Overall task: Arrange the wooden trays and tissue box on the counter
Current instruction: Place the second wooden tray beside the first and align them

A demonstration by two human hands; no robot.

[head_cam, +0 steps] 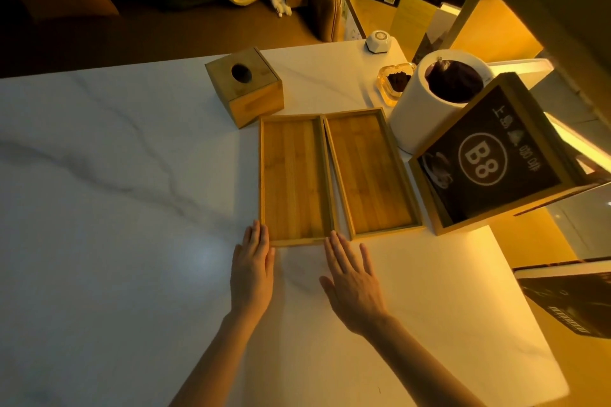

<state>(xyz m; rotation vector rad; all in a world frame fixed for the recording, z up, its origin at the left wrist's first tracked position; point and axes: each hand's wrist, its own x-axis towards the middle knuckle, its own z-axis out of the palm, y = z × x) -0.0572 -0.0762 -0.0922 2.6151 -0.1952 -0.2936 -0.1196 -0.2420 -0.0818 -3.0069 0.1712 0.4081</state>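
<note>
- Trays are sitting just past both hands, so whatever nudge is coming goes away from the person, toward the far side of the marble counter point(99, 158).
- Left tray point(292, 178) and right tray point(368, 172) are lying side by side with long edges nearly touching, long axes running near-to-far; the right one is leaning a bit off parallel.
- Left hand point(253, 271) is resting flat, fingers together, tips touching the left tray's near-left corner.
- Right hand point(352, 281) is lying flat with fingers spread, tips right by the gap between the trays, so it's looking nearer to the right tray. Neither hand is gripping anything.
- Tissue box point(244, 89) is standing at the far-left corner of the left tray, well out of reach of the hands.
- Count: two trays, one tissue box, plus a white cylinder point(429, 106), a glass ashtray point(395, 81) and a framed B8 sign point(489, 158) crowding the right side.
</note>
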